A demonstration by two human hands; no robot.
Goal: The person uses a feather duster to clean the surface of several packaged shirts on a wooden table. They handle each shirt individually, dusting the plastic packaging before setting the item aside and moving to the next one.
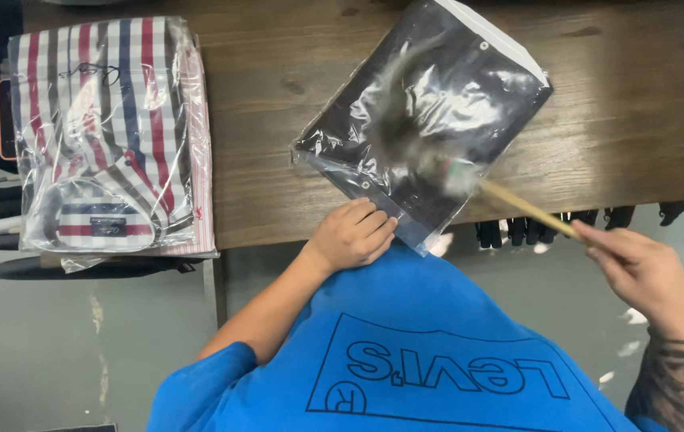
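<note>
Right hand [646,272] is closed on the feather duster [430,140], sweeping the dark bagged garment [470,88] lying across the table's [278,64] near edge. Left hand [352,234], fingers curled, pins its near corner. We advise light strokes and firm pinning.

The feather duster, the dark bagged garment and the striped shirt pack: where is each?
feather duster [518,202]: head view, on its wooden handle.
dark bagged garment [486,96]: head view, on the glossy plastic's upper right part.
striped shirt pack [110,112]: head view, on the striped chest.
</note>
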